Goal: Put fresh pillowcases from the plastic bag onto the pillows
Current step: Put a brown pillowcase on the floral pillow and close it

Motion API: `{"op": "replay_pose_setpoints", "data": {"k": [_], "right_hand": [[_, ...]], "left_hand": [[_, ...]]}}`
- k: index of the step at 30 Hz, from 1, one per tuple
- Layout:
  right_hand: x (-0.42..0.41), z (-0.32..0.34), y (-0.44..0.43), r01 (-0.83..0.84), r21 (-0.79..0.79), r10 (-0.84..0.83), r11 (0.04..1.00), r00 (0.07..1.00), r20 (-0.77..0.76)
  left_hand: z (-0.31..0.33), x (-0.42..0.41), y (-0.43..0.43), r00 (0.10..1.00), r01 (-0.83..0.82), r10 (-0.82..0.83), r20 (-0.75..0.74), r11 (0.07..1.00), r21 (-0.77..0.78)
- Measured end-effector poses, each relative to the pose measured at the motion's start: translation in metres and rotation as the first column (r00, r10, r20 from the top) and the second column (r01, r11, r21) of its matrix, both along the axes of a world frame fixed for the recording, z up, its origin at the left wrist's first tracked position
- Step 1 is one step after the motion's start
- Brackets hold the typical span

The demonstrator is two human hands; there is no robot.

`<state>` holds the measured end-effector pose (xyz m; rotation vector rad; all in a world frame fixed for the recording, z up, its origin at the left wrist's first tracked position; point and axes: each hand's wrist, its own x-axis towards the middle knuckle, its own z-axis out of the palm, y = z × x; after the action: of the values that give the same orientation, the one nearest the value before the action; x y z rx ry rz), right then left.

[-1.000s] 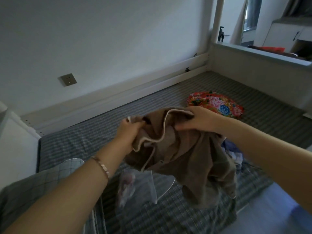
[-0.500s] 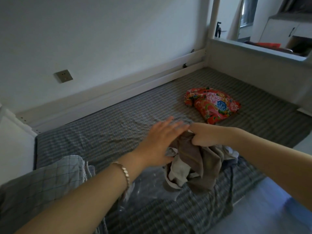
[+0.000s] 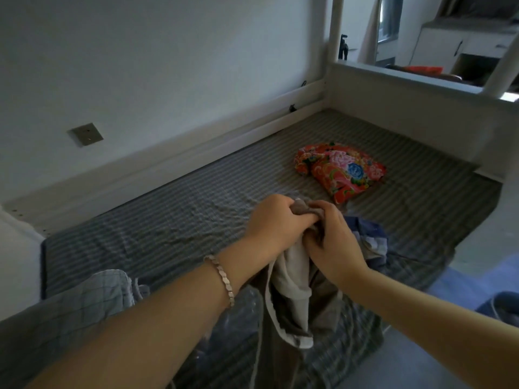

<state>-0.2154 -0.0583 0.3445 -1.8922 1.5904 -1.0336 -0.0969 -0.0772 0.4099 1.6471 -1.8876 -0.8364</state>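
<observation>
Brown pillowcase (image 3: 292,290), bunched, gripped by left hand (image 3: 276,221) and right hand (image 3: 331,242) just short of floral bundle (image 3: 341,171); risk: tangled folds hiding its opening.

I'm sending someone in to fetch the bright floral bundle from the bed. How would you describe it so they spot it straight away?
Look at the bed with the grey striped sheet, along the white wall. Past both hands, towards the far end, lies the floral bundle, alone on the sheet. It is the only red, flowery thing; the cloth in the hands is plain brown.
</observation>
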Motion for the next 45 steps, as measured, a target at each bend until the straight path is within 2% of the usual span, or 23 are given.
{"op": "replay_pose_setpoints", "data": {"k": [1, 5, 8, 10, 12, 14, 16, 18, 20, 22, 24, 25, 27, 29, 30, 31, 32, 33, 34, 37, 40, 43, 45], "right_hand": [[-0.002, -0.001, -0.006, 0.028, 0.052, -0.029, 0.998, 0.999, 0.021], [-0.021, -0.023, -0.043, 0.24, 0.256, -0.219, 0.936, 0.97, -0.107], [-0.044, -0.03, -0.065, 0.436, 0.394, -0.407, 0.809, 0.899, -0.16], [-0.055, -0.028, -0.077, 0.496, 0.454, -0.505, 0.741, 0.856, -0.11], [-0.053, -0.022, -0.087, 0.467, 0.49, -0.516, 0.736, 0.856, -0.04], [-0.038, -0.015, -0.094, 0.328, 0.512, -0.39, 0.794, 0.921, 0.014], [-0.019, -0.004, -0.096, 0.176, 0.506, -0.242, 0.845, 0.968, 0.068], [-0.006, 0.005, -0.096, 0.062, 0.492, -0.138, 0.869, 0.983, 0.119], [0.0, 0.012, -0.095, -0.016, 0.48, -0.048, 0.877, 0.992, 0.121], [-0.003, 0.017, -0.096, -0.097, 0.478, 0.046, 0.873, 0.992, 0.118], [-0.02, 0.02, -0.101, -0.193, 0.453, 0.191, 0.87, 0.98, 0.051], [-0.034, 0.02, -0.105, -0.225, 0.434, 0.277, 0.872, 0.959, -0.059], [-0.069, 0.016, -0.121, -0.241, 0.395, 0.395, 0.886, 0.839, -0.373], [-0.111, 0.004, -0.146, -0.221, 0.376, 0.417, 0.9, 0.689, -0.592], [-0.13, -0.004, -0.157, -0.191, 0.38, 0.408, 0.905, 0.641, -0.649], [-0.146, -0.011, -0.166, -0.158, 0.393, 0.401, 0.906, 0.617, -0.677], [-0.161, -0.018, -0.174, -0.138, 0.405, 0.4, 0.904, 0.61, -0.684], [-0.18, -0.025, -0.183, -0.134, 0.423, 0.412, 0.896, 0.604, -0.682], [-0.19, -0.031, -0.186, -0.139, 0.443, 0.428, 0.886, 0.612, -0.665], [-0.213, -0.044, -0.196, -0.149, 0.523, 0.485, 0.839, 0.638, -0.597], [-0.227, -0.046, -0.208, -0.147, 0.594, 0.486, 0.791, 0.741, -0.464], [-0.237, -0.042, -0.22, -0.175, 0.604, 0.44, 0.778, 0.837, -0.325], [-0.245, -0.043, -0.228, -0.24, 0.598, 0.462, 0.765, 0.852, -0.248]], "left_hand": [[0.002, 0.001, 0.001, 1.0, 0.006, -0.006, 0.014, 1.0, -0.024], [0.008, 0.016, 0.001, 0.999, -0.029, 0.025, -0.024, 0.983, -0.182], [-0.007, 0.052, -0.004, 0.987, -0.084, 0.12, 0.111, 0.955, -0.285], [-0.033, 0.086, -0.014, 0.935, -0.187, 0.231, 0.267, 0.966, -0.18], [-0.06, 0.115, -0.017, 0.826, -0.321, 0.263, 0.498, 0.947, 0.031], [-0.078, 0.128, -0.014, 0.713, -0.387, 0.15, 0.684, 0.899, 0.206], [-0.093, 0.127, -0.015, 0.674, -0.319, 0.054, 0.737, 0.921, 0.224], [-0.108, 0.11, -0.022, 0.782, -0.126, -0.013, 0.624, 0.976, 0.179], [-0.117, 0.079, -0.029, 0.93, 0.017, -0.068, 0.362, 0.99, 0.142], [-0.113, 0.045, -0.034, 0.989, -0.032, 0.019, 0.146, 0.995, 0.091], [-0.11, 0.019, -0.043, 0.952, -0.257, 0.277, -0.133, 0.955, 0.149], [-0.109, 0.01, -0.049, 0.869, -0.36, 0.406, -0.284, 0.911, 0.202], [-0.113, -0.005, -0.065, 0.735, -0.485, 0.528, -0.426, 0.848, 0.214], [-0.115, -0.023, -0.075, 0.773, -0.409, 0.45, -0.447, 0.892, 0.191], [-0.118, -0.031, -0.079, 0.871, -0.298, 0.343, -0.351, 0.938, 0.178], [-0.12, -0.04, -0.081, 0.973, -0.165, 0.189, -0.134, 0.972, 0.168], [-0.122, -0.051, -0.086, 0.991, -0.051, 0.027, 0.132, 0.983, 0.175], [-0.127, -0.067, -0.093, 0.95, -0.037, -0.019, 0.312, 0.984, 0.172], [-0.126, -0.077, -0.099, 0.927, -0.094, 0.025, 0.375, 0.981, 0.168], [-0.13, -0.107, -0.118, 0.934, -0.346, 0.323, 0.153, 0.923, 0.168], [-0.13, -0.136, -0.121, 0.888, -0.445, 0.456, -0.063, 0.885, 0.137], [-0.129, -0.153, -0.116, 0.887, -0.426, 0.43, -0.171, 0.903, 0.062], [-0.124, -0.154, -0.113, 0.946, -0.28, 0.28, -0.161, 0.96, 0.023]]}}
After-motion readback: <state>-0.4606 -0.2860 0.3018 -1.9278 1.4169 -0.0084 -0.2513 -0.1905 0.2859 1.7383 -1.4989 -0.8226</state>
